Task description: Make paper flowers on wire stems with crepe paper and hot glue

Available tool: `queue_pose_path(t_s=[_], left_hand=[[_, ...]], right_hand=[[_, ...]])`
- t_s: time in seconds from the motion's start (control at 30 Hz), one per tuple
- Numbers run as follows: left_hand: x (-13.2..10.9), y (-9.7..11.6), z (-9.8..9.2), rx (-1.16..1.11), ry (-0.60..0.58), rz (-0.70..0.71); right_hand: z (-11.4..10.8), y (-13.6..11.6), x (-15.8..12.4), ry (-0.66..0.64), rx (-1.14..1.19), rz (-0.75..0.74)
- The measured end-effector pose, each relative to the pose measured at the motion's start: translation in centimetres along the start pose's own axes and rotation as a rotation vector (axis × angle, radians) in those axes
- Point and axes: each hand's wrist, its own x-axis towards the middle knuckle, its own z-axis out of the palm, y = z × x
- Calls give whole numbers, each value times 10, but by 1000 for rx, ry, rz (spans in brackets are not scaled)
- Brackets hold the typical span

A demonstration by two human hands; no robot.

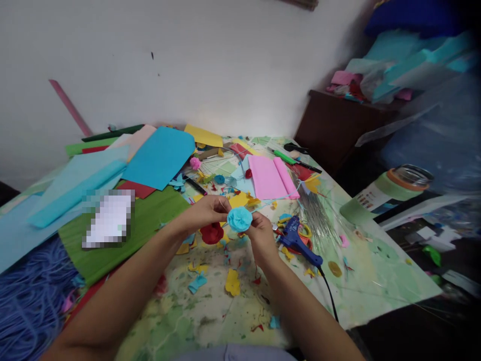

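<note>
A light-blue paper flower (239, 219) is held up over the middle of the table between both hands. My left hand (210, 210) pinches at the flower's left edge, fingers closed. My right hand (262, 235) is closed on the flower's right side, with its fingers partly behind the bloom. A red paper flower (212, 233) is just below my left hand. Yellow paper pieces (232, 282) and small blue and red scraps are scattered around and in front of the hands.
A blue glue gun (298, 240) with a black cord lies right of my right hand, near thin wires (317, 215). A bottle (387, 193) stands at the right edge. Paper sheets (163, 155) and blue cords (33, 301) cover the left; pink paper (268, 178) lies behind.
</note>
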Motion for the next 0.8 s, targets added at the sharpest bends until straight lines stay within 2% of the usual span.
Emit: queue_pose_path(t_s=[0.3, 0.53, 0.8], left_hand=[[2, -6, -1, -48, -44, 15], [2, -6, 2, -61, -12, 17], [2, -6, 2, -75, -71, 53]], right_hand=[[-1, 1, 0, -32, -29, -4], [-2, 2, 1, -51, -2, 8], [-2, 5, 1, -31, -13, -19]])
